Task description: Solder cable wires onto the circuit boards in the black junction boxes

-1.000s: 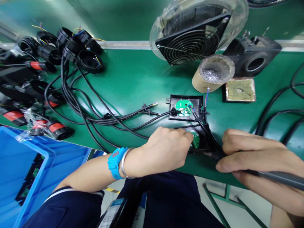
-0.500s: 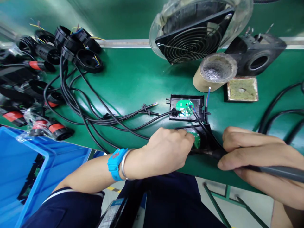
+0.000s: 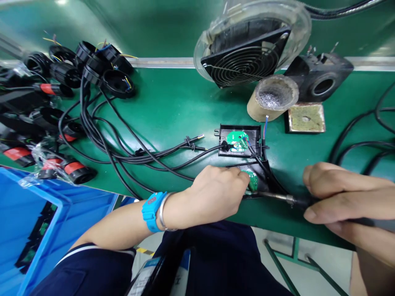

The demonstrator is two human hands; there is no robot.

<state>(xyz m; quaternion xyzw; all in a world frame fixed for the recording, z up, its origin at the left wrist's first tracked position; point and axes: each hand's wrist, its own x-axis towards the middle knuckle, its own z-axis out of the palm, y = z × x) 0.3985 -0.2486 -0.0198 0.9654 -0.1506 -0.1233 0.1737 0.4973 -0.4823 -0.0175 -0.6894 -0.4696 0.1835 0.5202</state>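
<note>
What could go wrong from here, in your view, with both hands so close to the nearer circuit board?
The soldering iron in the right hand points at the nearer circuit board, close to the left hand; if hot, a slip might burn the fingers. Its shaft also runs near a black cable, so contact could scorch the insulation.

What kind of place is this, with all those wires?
Probably an electronics workshop or factory bench. The right hand holds a soldering iron pointed toward a green circuit board, and many black cables lie on the green bench.
</note>
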